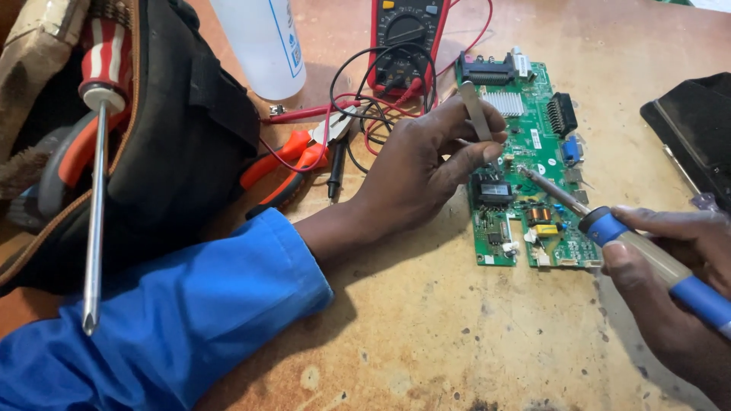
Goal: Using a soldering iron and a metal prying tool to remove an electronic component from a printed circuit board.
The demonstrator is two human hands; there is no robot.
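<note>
A green circuit board (525, 152) lies flat on the worn wooden table (457, 327). My left hand (426, 171) rests at the board's left edge and pinches metal tweezers (476, 110), their tips pointing down at the board. My right hand (670, 266) grips a blue-handled soldering iron (609, 228). Its metal tip (533, 179) touches the middle of the board, close to the tweezers' tips. My left arm wears a blue sleeve (175, 320).
A red multimeter (407, 38) with red and black leads (365, 106) sits behind the board. Orange-handled pliers (293, 164) lie left of my hand. A black tool bag (167, 129) holds a long screwdriver (95, 205). A white plastic bottle (263, 42) stands behind, a black object (697, 129) at right.
</note>
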